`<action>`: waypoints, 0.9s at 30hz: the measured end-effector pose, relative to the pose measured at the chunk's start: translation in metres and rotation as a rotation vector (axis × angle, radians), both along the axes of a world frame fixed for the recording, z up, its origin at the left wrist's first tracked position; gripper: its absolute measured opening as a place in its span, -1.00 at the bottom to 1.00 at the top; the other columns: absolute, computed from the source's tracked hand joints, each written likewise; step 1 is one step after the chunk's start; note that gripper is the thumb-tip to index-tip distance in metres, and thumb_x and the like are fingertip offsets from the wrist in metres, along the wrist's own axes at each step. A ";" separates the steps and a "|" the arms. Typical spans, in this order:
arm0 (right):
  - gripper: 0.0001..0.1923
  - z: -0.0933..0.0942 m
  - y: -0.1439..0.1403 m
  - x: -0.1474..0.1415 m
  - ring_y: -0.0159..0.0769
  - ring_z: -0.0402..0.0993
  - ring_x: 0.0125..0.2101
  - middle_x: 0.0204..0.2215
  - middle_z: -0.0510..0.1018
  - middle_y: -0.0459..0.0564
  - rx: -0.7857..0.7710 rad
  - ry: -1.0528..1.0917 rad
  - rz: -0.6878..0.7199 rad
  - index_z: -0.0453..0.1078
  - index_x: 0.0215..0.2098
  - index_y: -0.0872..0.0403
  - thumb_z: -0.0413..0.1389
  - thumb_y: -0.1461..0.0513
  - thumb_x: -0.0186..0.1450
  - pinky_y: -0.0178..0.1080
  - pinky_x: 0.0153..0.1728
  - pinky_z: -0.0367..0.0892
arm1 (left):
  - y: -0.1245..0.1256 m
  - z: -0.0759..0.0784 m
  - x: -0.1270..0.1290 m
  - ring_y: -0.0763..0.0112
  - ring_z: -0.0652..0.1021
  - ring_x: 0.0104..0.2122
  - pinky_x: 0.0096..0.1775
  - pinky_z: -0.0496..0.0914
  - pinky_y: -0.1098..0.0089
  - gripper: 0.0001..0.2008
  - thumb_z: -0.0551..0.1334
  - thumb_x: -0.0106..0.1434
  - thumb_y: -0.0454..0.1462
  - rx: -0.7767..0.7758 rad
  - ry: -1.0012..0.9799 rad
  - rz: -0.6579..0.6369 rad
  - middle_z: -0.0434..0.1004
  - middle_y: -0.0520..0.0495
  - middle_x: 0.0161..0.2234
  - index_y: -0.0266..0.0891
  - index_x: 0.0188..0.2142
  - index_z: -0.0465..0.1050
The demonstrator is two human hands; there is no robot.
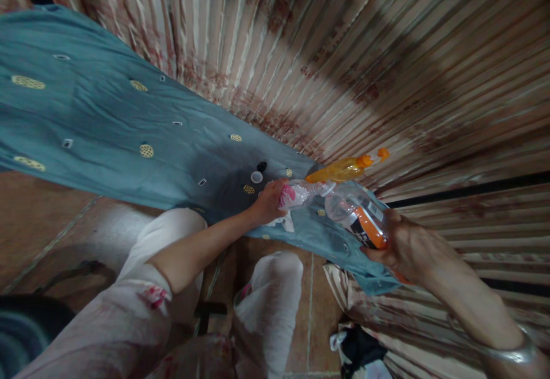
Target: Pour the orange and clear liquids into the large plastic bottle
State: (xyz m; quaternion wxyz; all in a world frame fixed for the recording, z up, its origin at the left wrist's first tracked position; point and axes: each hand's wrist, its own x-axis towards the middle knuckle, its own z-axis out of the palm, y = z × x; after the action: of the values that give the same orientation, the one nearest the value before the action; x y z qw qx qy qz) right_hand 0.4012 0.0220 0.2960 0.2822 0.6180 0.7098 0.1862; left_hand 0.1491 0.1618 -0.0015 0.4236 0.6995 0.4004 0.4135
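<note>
My left hand (pixel 270 202) is closed around a small clear bottle with a pink label (pixel 296 194), tipped sideways so its neck points right. Gripped in my right hand (pixel 401 247) is a larger clear bottle with an orange and black label (pixel 363 218), tilted with its neck toward the left. The two bottle necks meet or nearly touch; whether liquid passes between them I cannot tell. Just behind them lies a yellow-orange pump bottle (pixel 344 169). A white cap (pixel 256 177) and a black cap (pixel 262 166) rest left of my left hand. White tissue (pixel 286 222) shows beneath that hand.
A teal cloth with pineapple prints (pixel 107 109) covers the long narrow surface. Pleated floral curtain (pixel 266 40) hangs behind and to the right. Dark and white cloth items (pixel 361 350) lie on the tiled floor (pixel 318 310) below. My knees are close to the front edge.
</note>
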 end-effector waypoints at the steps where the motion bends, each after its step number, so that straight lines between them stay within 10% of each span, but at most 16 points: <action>1: -0.67 0.000 0.001 -0.001 0.25 0.88 -0.36 -0.42 0.79 0.19 -0.002 0.002 -0.004 0.54 -0.02 0.05 0.51 0.10 0.45 -0.12 -0.35 0.56 | 0.000 -0.001 0.001 -0.35 0.72 0.50 0.59 0.64 -0.35 0.00 0.66 0.06 -0.43 0.010 -0.010 0.006 0.75 -0.33 0.49 -0.11 0.51 0.59; 27: -0.66 0.000 0.000 -0.005 0.23 0.84 -0.40 -0.44 0.76 0.17 0.016 -0.033 0.008 0.52 -0.06 0.02 0.52 0.09 0.42 -0.14 -0.40 0.44 | 0.001 -0.004 -0.008 -0.35 0.72 0.47 0.55 0.65 -0.39 -0.02 0.66 0.12 -0.38 0.054 0.002 -0.043 0.72 -0.39 0.51 -0.16 0.53 0.53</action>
State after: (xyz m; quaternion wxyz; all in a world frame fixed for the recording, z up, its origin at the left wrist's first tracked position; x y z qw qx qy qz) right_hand 0.3964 0.0220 0.2961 0.2879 0.6144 0.7059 0.2031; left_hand 0.1412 0.1627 -0.0051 0.4131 0.7195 0.3742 0.4143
